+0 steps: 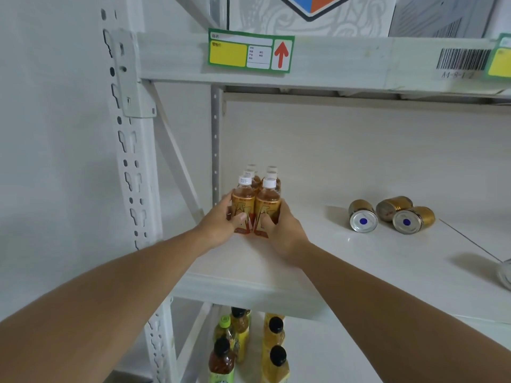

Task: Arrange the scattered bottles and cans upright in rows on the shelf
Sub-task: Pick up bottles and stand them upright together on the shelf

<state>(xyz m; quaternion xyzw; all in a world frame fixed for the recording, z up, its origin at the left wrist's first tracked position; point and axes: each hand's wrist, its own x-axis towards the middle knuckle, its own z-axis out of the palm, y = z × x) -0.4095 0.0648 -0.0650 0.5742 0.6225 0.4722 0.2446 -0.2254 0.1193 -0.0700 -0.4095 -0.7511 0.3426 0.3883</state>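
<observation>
Bottles point(255, 200): six, upright, two rows near the shelf's point(345, 272) left edge; left hand point(221, 221) and right hand point(282, 226) curled round the front pair, apparently squaring the block. Cans point(390, 215): three, on their sides, toward the back right. Next move likely called for standing them upright in a row.

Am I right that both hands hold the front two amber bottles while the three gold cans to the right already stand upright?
Not quite. The head view shows the three gold cans lying on their sides, not upright. The rest holds: left hand and right hand grip the front amber bottles.
</observation>
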